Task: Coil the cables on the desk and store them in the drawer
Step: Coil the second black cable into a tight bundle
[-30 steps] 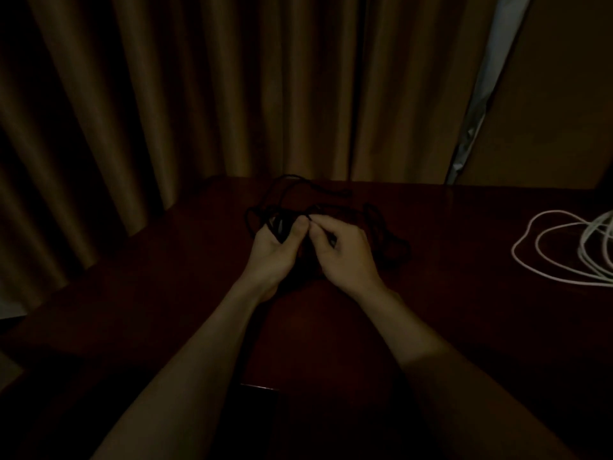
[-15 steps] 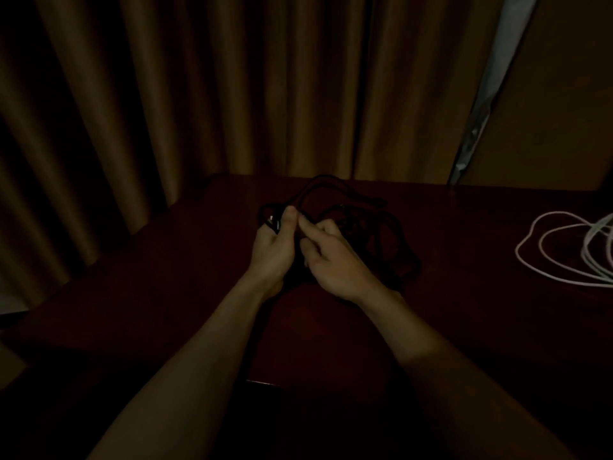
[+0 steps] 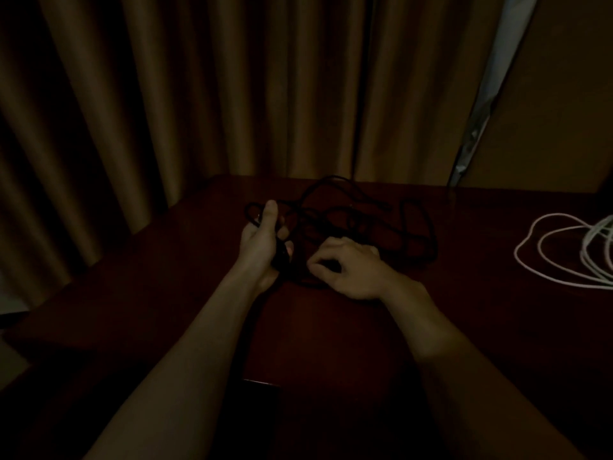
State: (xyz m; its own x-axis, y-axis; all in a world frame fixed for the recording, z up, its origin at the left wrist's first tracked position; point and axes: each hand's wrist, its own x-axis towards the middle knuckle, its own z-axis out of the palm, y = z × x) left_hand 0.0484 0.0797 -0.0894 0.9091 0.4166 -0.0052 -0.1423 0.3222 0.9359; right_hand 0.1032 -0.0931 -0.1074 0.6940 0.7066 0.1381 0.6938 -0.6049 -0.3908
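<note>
Tangle trouble brewing: left grip clutches a bunch of the black cable, loose loops sprawling by the counter's far edge, right grip curled over a strand, hold unclear in this gloom, so one hasty tug could knot it.

Gloss and matt
Desk beneath the right hand: glossy dark wood; curtain beyond: matt cloth; black cable in the left hand: matt.

Tan curtains behind dark wooden desk
</note>
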